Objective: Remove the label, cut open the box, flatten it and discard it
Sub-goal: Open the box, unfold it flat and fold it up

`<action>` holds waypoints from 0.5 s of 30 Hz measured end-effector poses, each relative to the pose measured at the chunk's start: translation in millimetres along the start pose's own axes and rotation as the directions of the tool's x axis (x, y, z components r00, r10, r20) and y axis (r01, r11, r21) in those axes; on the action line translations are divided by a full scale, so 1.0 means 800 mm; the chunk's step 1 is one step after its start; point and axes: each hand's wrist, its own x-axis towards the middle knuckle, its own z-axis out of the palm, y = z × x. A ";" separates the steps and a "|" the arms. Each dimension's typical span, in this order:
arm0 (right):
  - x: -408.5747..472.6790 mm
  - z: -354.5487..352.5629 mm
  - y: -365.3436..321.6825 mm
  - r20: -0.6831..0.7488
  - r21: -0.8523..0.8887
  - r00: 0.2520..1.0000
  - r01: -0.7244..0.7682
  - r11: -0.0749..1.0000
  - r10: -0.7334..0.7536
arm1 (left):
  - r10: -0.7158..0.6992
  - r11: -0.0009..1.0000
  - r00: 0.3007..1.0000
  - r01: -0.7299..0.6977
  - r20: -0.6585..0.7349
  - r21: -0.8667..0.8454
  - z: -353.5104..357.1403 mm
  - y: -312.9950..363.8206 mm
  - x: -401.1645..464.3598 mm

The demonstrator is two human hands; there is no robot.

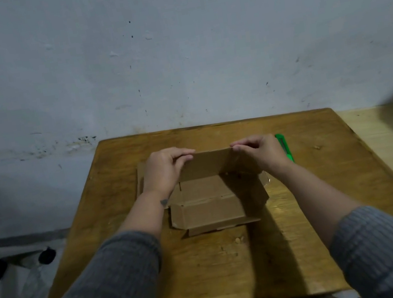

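A brown cardboard box (209, 198) lies opened up in the middle of the wooden table (236, 267). Its far panel stands raised, and its near wall and flaps are partly folded down. My left hand (162, 170) grips the left end of the raised far panel's top edge. At the right end of that same edge, my right hand (261, 153) pinches the panel. A green utility knife (285, 147) rests on the table just right of my right hand, partly hidden by it. No label shows on the cardboard.
A grey stained wall (173, 48) rises right behind the table. A lighter wooden surface (392, 142) adjoins the table on the right. Plastic wrapping and a dark object (47, 255) lie on the floor to the left.
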 end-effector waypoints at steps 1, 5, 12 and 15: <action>-0.008 -0.001 0.004 0.017 0.003 1.000 0.004 1.000 -0.004 | -0.016 1.000 1.000 0.016 0.020 -0.024 -0.003 0.002 -0.007; -0.039 -0.001 0.021 0.063 -0.039 0.998 0.023 0.999 -0.020 | -0.020 0.999 0.992 0.024 0.123 -0.028 -0.009 0.008 -0.040; -0.093 -0.001 0.053 0.301 -0.332 0.952 0.158 0.930 -0.055 | -0.002 0.987 0.945 -0.051 0.326 0.154 -0.001 0.007 -0.111; -0.095 0.003 0.066 0.328 -0.411 0.941 0.218 0.885 -0.080 | -0.015 0.959 0.924 -0.095 0.383 0.267 0.005 0.012 -0.129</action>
